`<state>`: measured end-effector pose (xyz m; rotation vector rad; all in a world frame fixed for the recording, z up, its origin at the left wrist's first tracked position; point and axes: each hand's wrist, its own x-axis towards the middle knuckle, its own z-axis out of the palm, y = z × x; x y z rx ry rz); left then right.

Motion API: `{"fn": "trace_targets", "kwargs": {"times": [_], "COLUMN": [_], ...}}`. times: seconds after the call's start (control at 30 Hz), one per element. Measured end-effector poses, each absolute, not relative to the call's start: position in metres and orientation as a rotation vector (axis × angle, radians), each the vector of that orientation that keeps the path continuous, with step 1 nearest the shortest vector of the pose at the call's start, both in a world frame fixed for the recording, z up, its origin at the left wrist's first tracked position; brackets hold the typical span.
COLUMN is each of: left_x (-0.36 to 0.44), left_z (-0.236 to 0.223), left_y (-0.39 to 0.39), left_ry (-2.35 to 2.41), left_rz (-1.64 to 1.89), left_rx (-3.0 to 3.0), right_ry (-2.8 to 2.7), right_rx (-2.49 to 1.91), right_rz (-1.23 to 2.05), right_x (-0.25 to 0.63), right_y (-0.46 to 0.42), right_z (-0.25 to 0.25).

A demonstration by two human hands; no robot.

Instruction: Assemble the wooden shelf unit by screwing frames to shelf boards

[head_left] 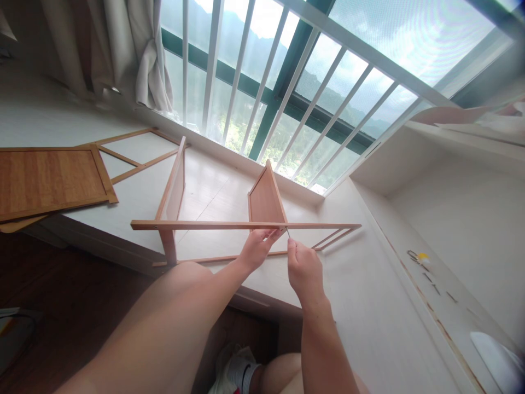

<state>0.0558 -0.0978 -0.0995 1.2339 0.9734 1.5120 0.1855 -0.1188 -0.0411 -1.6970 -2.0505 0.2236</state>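
Note:
A wooden shelf frame (pixel 213 225) lies on its side on the white ledge, its long front rail running across in front of me. My left hand (pixel 257 249) grips this rail from below, close to where an upright wooden panel (pixel 266 197) meets it. Just right of it, my right hand (pixel 305 268) is closed on a thin metal tool (pixel 288 233), whose tip touches the rail at that joint. The fist hides the rest of the tool, so its exact kind does not show. A second upright panel (pixel 172 183) joins the rail at left.
Loose wooden panels (pixel 53 178) and a wooden frame piece (pixel 141 164) lie on the ledge at left. White window bars (pixel 270 60) and a curtain (pixel 150 65) stand behind. Small hardware pieces (pixel 430 282) rest on the right-hand shelf. A knee (pixel 191 271) is under the frame.

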Motion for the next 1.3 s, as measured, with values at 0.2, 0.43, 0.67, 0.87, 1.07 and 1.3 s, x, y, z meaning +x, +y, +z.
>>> {"fn": "trace_targets", "kwargs": {"times": [0.2, 0.43, 0.67, 0.87, 1.07, 1.3], "left_x": [0.056, 0.055, 0.056, 0.056, 0.055, 0.055], "left_z": [-0.101, -0.102, -0.101, -0.098, -0.098, -0.096], "left_y": [-0.097, -0.096, -0.098, -0.099, -0.098, -0.099], "left_ry": [1.010, 1.037, 1.037, 1.040, 1.050, 1.062], "left_rz": [1.505, 1.500, 1.504, 1.500, 1.511, 1.530], "left_rx": [1.226, 1.253, 1.235, 1.234, 1.259, 1.238], "right_ry": [-1.360, -0.562, -0.833, -1.462, -1.813, -1.878], "right_rx": [-1.211, -0.565, -0.788, -1.314, -1.498, -1.517], "right_rz": [1.424, 2.070, 1.868, 1.180, 0.764, 0.634], "right_x": [0.175, 0.171, 0.166, 0.176, 0.182, 0.182], "right_y": [-0.118, -0.128, -0.130, -0.117, -0.113, -0.115], "right_z": [-0.047, -0.039, -0.041, -0.059, -0.060, -0.051]}}
